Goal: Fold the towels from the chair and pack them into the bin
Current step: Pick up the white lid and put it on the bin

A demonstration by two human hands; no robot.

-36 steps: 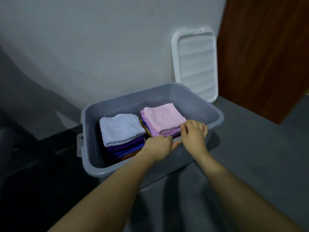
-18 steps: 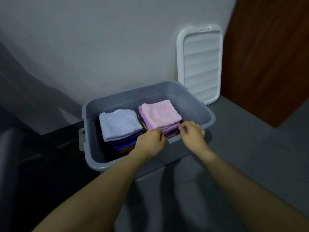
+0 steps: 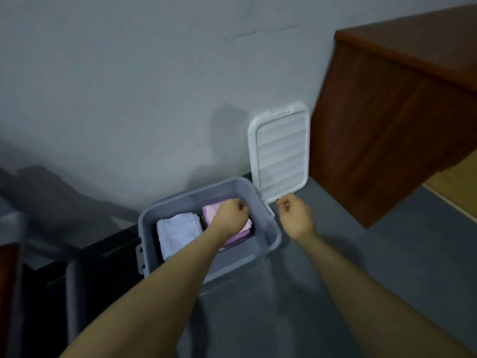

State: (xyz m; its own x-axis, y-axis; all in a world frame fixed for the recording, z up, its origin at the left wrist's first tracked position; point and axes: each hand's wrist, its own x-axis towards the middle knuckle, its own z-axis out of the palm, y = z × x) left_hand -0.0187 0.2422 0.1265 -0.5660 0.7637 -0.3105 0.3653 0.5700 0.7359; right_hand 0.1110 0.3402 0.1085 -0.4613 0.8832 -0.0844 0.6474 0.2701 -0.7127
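A grey plastic bin [image 3: 274, 237] stands on the floor against the wall. Inside lie two stacks of folded towels: a pale lavender towel [image 3: 178, 232] tops the left stack and a pink towel [image 3: 247, 226] tops the right one. My left hand [image 3: 229, 218] hovers over the pink stack with its fingers curled and nothing in them, hiding much of that towel. My right hand [image 3: 294, 215] is just outside the bin's right end, fingers curled and holding nothing, close below the white ribbed lid [image 3: 281, 153] that leans upright on the wall.
A brown wooden cabinet [image 3: 387, 125] stands right of the lid. Dark furniture with a metal leg [image 3: 72, 267] fills the lower left beside the bin. Grey floor [image 3: 374, 267] stretches to the right and front of the bin.
Both hands left the near edge of the pink stack and moved up and right. The left is now over the stack, the right beside the lid. The view pulled back and higher.
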